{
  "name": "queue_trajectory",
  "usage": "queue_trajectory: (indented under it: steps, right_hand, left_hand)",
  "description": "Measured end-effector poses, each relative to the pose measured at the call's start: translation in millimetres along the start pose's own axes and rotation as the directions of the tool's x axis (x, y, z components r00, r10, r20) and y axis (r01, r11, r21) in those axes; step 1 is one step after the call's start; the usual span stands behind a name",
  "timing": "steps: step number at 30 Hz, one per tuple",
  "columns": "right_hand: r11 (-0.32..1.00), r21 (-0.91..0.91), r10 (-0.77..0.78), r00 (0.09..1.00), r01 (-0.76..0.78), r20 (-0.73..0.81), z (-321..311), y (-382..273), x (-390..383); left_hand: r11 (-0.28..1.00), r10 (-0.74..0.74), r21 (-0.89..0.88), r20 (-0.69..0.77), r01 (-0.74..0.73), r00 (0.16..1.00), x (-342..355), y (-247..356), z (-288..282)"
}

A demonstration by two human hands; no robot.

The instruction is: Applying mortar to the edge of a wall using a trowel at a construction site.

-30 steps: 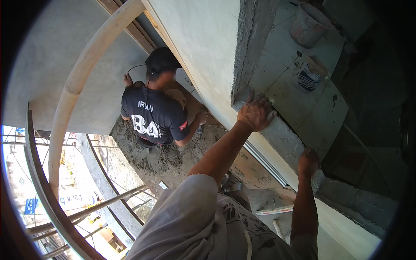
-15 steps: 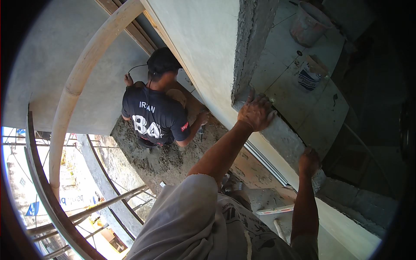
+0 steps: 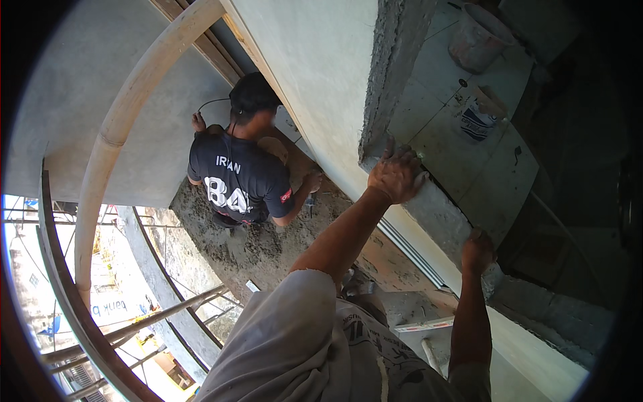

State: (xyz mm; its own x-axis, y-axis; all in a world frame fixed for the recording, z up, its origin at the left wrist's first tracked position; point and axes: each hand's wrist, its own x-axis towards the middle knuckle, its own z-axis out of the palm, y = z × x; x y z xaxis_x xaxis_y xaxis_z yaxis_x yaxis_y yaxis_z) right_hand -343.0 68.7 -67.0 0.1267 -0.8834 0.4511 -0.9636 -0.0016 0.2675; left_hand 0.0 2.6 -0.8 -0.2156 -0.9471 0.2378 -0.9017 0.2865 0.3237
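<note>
A rough plastered sill [image 3: 439, 211] runs along a wall opening beside a pale wall [image 3: 301, 80]. My left hand [image 3: 395, 175] grips the sill near the vertical cut edge, fingers bent over it. Farther down the same sill, my right hand [image 3: 478, 249] is closed on its edge. Below on the left, a co-worker [image 3: 238, 174] in a dark shirt and cap crouches on wet grey mortar [image 3: 261, 248], a small tool [image 3: 310, 199] in their right hand.
A curved bamboo pole [image 3: 114, 134] crosses the left side. Curved rails [image 3: 74, 295] and scaffolding border a bright drop at lower left. Through the opening stand a stained bucket [image 3: 477, 47] and a torn bag [image 3: 481, 120] on tiles [image 3: 495, 161]. Long strips [image 3: 412, 254] lie below the sill.
The co-worker has shifted very slightly to the right. Both my hands stay in the same places on the sill.
</note>
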Motion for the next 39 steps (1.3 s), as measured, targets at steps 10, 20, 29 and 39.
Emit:
queue_trajectory:
  steps: [10, 20, 29, 39]
  right_hand:
    - [1.000, 0.001, 0.020, 1.000, -0.020, 0.017, -9.2, -3.4, 3.4]
    - [0.979, 0.125, 0.148, 0.984, -0.161, 0.102, -15.5, -8.2, 6.7]
    - [0.973, 0.164, 0.145, 0.982, -0.164, 0.123, -14.0, -6.0, 5.7]
    - [0.980, 0.114, 0.150, 0.982, -0.163, 0.117, -20.1, -9.2, 7.8]
  left_hand:
    - [0.999, -0.014, -0.032, 0.023, 0.015, 1.000, 0.0, 0.8, -0.6]
    - [1.000, -0.021, -0.017, 0.019, 0.022, 1.000, 0.5, -0.4, 3.9]
    - [1.000, -0.013, -0.027, 0.021, 0.014, 1.000, 1.0, 1.7, -0.1]
    - [0.999, -0.002, -0.037, 0.007, 0.002, 1.000, -0.2, 0.0, 1.6]
